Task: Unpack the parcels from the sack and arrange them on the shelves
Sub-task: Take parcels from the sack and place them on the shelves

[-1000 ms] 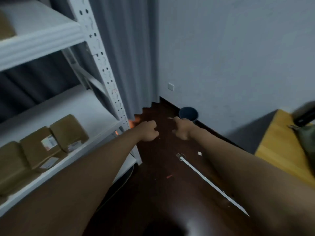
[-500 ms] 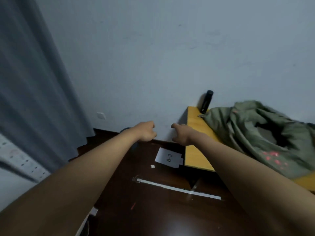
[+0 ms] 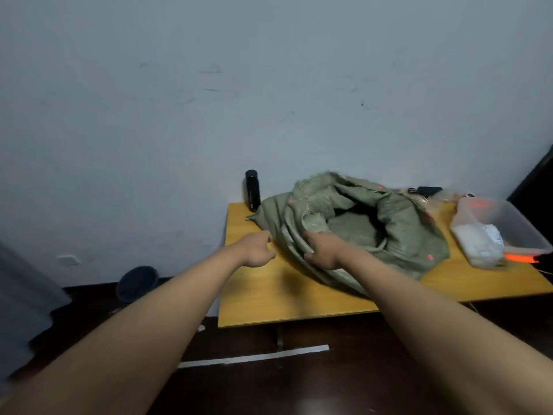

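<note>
step: reaching into sack (image 3: 353, 223) for a further parcel; none visible inside its dark mouth, so contents cannot be told. sack: green, slumped open on table (image 3: 269, 295), mouth facing up. right hand (image 3: 321, 248): on near rim of sack, fingers curled over the cloth. left hand (image 3: 257, 250): loosely curled, holding nothing, just beside sack's left edge. next move, as judged: spread the rim with both hands, then feel inside.

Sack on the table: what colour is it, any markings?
Olive green sack with small orange-red marks, clearest in the head view.
</note>
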